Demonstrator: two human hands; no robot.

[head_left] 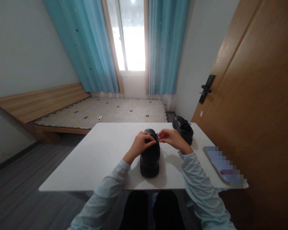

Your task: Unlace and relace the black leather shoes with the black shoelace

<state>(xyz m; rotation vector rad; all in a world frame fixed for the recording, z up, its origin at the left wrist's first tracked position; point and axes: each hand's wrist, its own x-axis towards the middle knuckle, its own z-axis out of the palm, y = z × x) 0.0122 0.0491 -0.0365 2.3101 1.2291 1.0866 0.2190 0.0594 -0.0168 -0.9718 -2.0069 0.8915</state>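
Note:
A black lace-up shoe [149,163] stands upright on the white table, its heel toward me. Over its left side and the lacing lies my left hand [142,142], fingers closed in a pinch at the shoelace [155,135]. From the right, my right hand [171,138] pinches the lace with thumb and forefinger close to the left fingertips. The exact bit of lace in each pinch is too small to make out. A second black shoe [184,129], laced too, stands at the table's far right, beyond my right hand.
The white table [86,166] spans the space before me. A phone-like device [220,166], partly blurred out, lies on its right edge. Behind the table stands a bed [124,110] with a small white object [100,118] on it. A wooden door [254,95] is close on the right.

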